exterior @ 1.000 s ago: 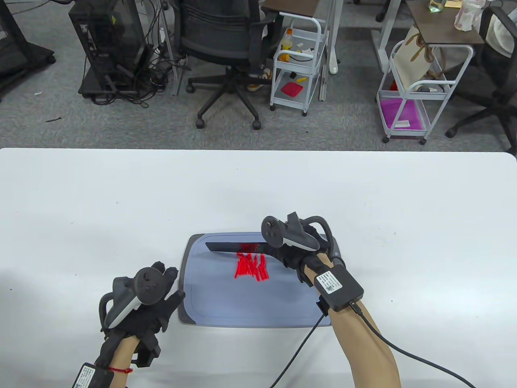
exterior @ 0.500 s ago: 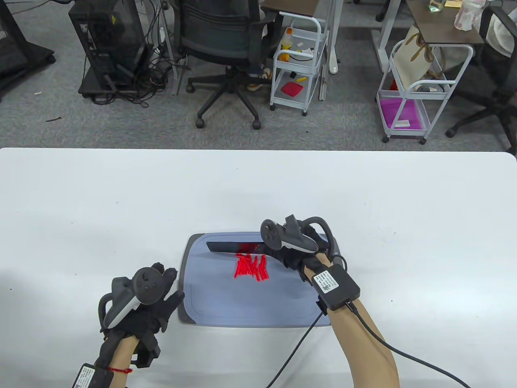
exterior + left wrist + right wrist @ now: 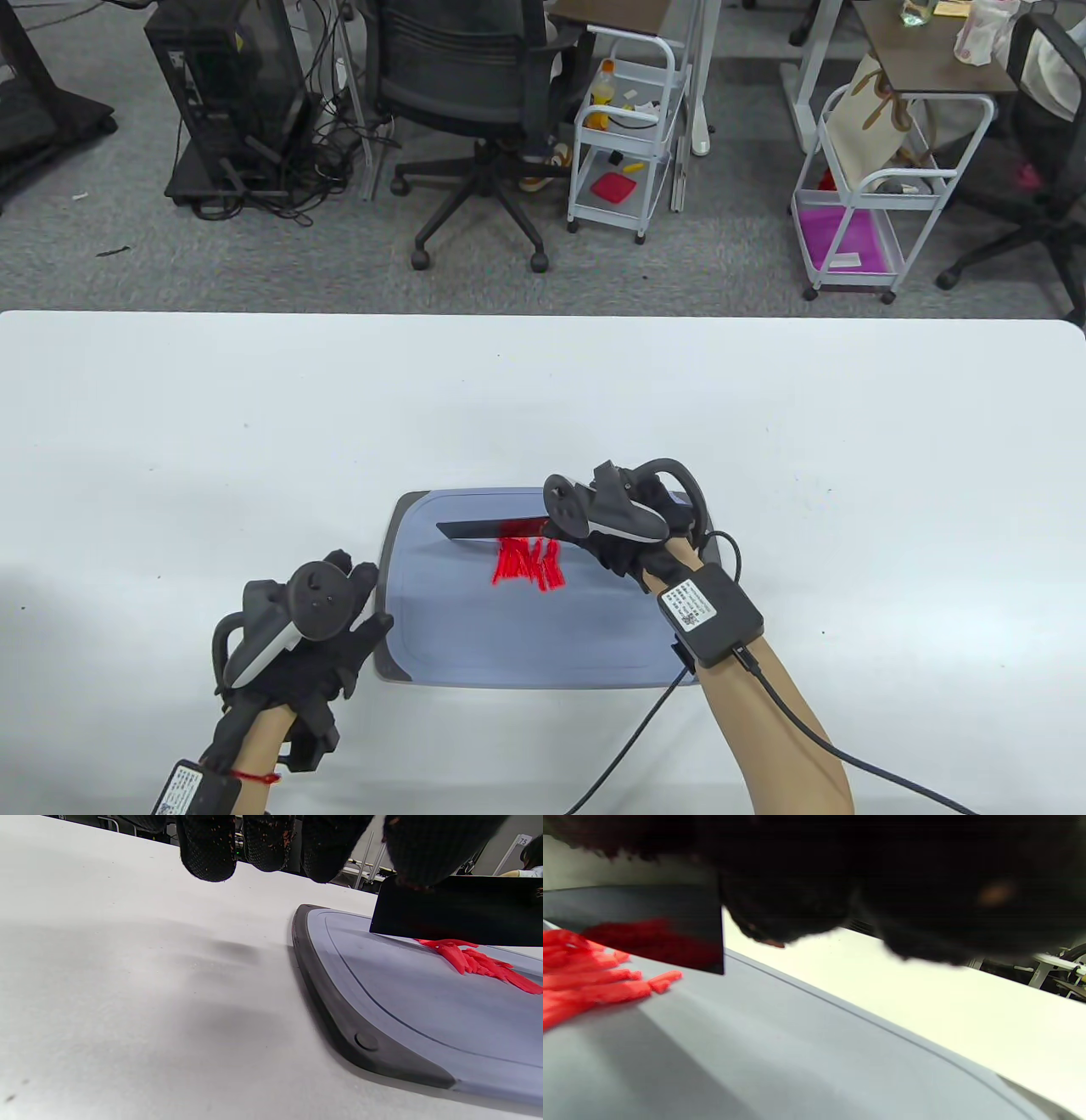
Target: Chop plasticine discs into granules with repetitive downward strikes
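Red plasticine strips [image 3: 528,564] lie in a bunch on a grey-blue cutting board [image 3: 475,632]. My right hand [image 3: 624,543] grips the handle of a black cleaver [image 3: 488,529]; its blade sits over the far ends of the strips. In the left wrist view the blade [image 3: 458,910] hangs just above the strips [image 3: 479,963]. In the right wrist view the blade [image 3: 645,929] reflects the red strips [image 3: 594,984]. My left hand [image 3: 339,628] rests on the table at the board's left edge, fingers [image 3: 208,853] hanging free, holding nothing.
The white table [image 3: 212,424] stretches wide on all sides of the board. The board's dark rim [image 3: 339,1018] lies just right of my left fingers. A cable [image 3: 814,722] runs from my right wrist across the table's front right. Chairs and carts stand beyond the far edge.
The cleaver and my right hand have shifted slightly toward me and tilted, the blade now over the strips' far ends. My left hand has edged a little right.
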